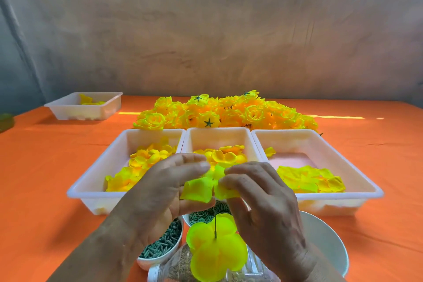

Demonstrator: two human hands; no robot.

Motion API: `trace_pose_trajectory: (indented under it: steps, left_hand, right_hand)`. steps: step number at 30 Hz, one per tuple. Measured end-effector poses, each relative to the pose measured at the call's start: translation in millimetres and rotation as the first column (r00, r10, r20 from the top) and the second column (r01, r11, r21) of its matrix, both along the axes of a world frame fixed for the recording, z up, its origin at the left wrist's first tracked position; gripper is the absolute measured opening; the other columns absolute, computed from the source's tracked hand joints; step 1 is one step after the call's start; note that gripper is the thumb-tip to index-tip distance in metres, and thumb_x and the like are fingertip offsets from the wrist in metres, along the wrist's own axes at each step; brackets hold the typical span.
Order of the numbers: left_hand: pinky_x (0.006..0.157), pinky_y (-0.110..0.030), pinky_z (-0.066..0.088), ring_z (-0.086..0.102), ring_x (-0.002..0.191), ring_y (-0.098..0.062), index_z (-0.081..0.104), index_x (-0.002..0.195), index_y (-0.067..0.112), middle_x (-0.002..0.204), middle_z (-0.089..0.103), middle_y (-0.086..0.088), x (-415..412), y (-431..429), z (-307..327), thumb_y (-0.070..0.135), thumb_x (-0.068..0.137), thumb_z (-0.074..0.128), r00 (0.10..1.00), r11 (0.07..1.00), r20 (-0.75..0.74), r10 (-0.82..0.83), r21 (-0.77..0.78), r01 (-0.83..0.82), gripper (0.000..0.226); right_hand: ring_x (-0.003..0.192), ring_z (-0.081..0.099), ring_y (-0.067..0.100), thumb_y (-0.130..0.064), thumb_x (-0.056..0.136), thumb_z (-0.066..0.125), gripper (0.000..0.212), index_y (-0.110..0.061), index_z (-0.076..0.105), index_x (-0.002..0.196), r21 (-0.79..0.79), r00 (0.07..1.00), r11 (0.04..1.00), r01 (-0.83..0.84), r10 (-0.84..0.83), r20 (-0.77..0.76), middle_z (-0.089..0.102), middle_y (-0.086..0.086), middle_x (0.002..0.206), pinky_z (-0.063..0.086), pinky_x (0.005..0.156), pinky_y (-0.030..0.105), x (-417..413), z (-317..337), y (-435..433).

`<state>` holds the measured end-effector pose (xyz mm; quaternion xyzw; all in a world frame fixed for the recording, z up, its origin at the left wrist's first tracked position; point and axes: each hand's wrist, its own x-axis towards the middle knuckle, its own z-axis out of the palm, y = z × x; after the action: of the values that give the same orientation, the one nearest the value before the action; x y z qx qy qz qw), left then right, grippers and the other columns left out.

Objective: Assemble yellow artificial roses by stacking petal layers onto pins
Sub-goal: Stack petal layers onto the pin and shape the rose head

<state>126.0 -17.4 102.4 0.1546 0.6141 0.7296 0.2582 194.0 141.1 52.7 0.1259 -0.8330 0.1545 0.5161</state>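
Nothing readable is showing here: no text, label, brand, number or sign is appearing on any surface. The white trays [320, 142], the bowl of green parts [147, 263] and the clear jar [176, 263] are showing only plain faces, and the jar is sitting too blurred at the bottom edge to tell more.

Pin [215, 226] lower end hidden under petal layers [217, 256].
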Motion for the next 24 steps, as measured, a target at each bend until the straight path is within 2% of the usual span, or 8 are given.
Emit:
trace_pose_trajectory:
  steps: [5, 8, 11, 14, 16, 19, 22, 24]
  left_hand:
    - [0.050, -0.027, 0.051, 0.064, 0.064, -0.017, 0.068, 0.107, 0.020, 0.079, 0.069, -0.007, -2.5, -1.4, -8.4, -0.001, 0.082, 0.066, 0.985, 0.994, -0.146, 0.095, -0.047, -0.103, 0.033]
    - [0.068, -0.032, 0.053, 0.065, 0.075, -0.021, 0.069, 0.108, 0.022, 0.083, 0.071, -0.014, -2.9, -1.0, -12.1, -0.004, 0.082, 0.066, 0.957, 0.989, -0.257, 0.132, -0.037, -0.146, 0.037]
    - [0.074, -0.039, 0.053, 0.068, 0.081, -0.032, 0.070, 0.105, 0.030, 0.095, 0.071, -0.023, -0.6, -0.1, -12.7, -0.004, 0.082, 0.067, 0.943, 0.992, -0.312, 0.116, -0.016, -0.127, 0.040]
    - [0.076, -0.045, 0.055, 0.068, 0.088, -0.043, 0.071, 0.101, 0.037, 0.098, 0.069, -0.026, 1.2, 0.8, -13.9, -0.003, 0.084, 0.065, 0.933, 0.993, -0.344, 0.102, -0.016, -0.114, 0.044]
    - [0.076, -0.046, 0.056, 0.068, 0.086, -0.040, 0.072, 0.101, 0.039, 0.098, 0.069, -0.026, 2.7, 0.9, -15.1, -0.001, 0.085, 0.065, 0.930, 0.995, -0.358, 0.082, -0.026, -0.098, 0.043]
    - [0.068, -0.036, 0.057, 0.070, 0.082, -0.030, 0.072, 0.101, 0.038, 0.094, 0.073, -0.016, 3.7, 1.3, -16.7, 0.001, 0.086, 0.065, 0.930, 0.996, -0.365, 0.045, -0.051, -0.069, 0.040]
    - [0.065, -0.027, 0.055, 0.071, 0.078, -0.019, 0.071, 0.101, 0.038, 0.092, 0.075, -0.007, 4.3, 1.4, -15.2, 0.002, 0.087, 0.064, 0.927, 0.996, -0.374, 0.008, -0.081, -0.042, 0.040]
    - [0.065, -0.026, 0.055, 0.071, 0.077, -0.018, 0.072, 0.101, 0.037, 0.090, 0.075, -0.005, 4.8, 0.8, -13.0, 0.003, 0.087, 0.064, 0.923, 0.994, -0.385, -0.005, -0.100, -0.036, 0.038]
  right_hand:
    - [0.099, 0.062, 0.024, 0.000, 0.083, 0.059, 0.025, -0.013, 0.072, 0.100, -0.066, 0.999, 0.997, 0.048, -0.046, 0.020, 0.067, 0.004, 0.107, 0.049, 0.084, 0.030, 1.2, -9.1, 3.1]
    - [0.098, 0.064, 0.012, 0.002, 0.081, 0.055, 0.038, -0.023, 0.068, 0.106, -0.254, 0.995, 0.966, 0.038, -0.014, 0.096, 0.067, -0.004, 0.105, 0.047, 0.085, 0.018, 3.9, -8.2, 7.1]
    - [0.088, 0.068, 0.008, -0.022, 0.088, 0.051, 0.023, -0.038, 0.061, 0.101, -0.679, 0.943, 0.732, -0.050, 0.258, 0.210, 0.071, -0.012, 0.093, 0.054, 0.077, 0.024, 4.8, -1.2, 7.2]
    - [0.072, 0.069, 0.012, -0.046, 0.081, 0.055, 0.022, -0.035, 0.062, 0.098, -0.887, 0.851, 0.462, -0.006, 0.468, 0.238, 0.072, -0.006, 0.084, 0.056, 0.064, 0.031, 0.6, 4.5, 8.9]
    - [0.066, 0.066, 0.014, -0.052, 0.073, 0.062, 0.038, -0.029, 0.062, 0.102, -0.934, 0.789, 0.356, 0.040, 0.562, 0.249, 0.071, -0.004, 0.075, 0.052, 0.059, 0.027, -0.1, 6.8, 8.4]
    - [0.060, 0.059, 0.007, -0.059, 0.060, 0.074, 0.056, -0.035, 0.061, 0.109, -0.928, 0.709, 0.359, 0.095, 0.630, 0.316, 0.063, -0.010, 0.065, 0.047, 0.056, 0.022, 2.3, 8.5, 5.8]
    - [0.052, 0.049, 0.004, -0.047, 0.061, 0.080, 0.055, -0.038, 0.059, 0.112, -0.932, 0.681, 0.357, 0.063, 0.667, 0.301, 0.052, -0.009, 0.062, 0.039, 0.049, 0.019, 2.3, 12.7, 2.6]
    - [0.051, 0.053, 0.003, -0.033, 0.065, 0.082, 0.055, -0.035, 0.058, 0.114, -0.942, 0.678, 0.333, 0.041, 0.683, 0.271, 0.057, -0.007, 0.063, 0.038, 0.046, 0.017, 1.9, 16.9, 0.0]
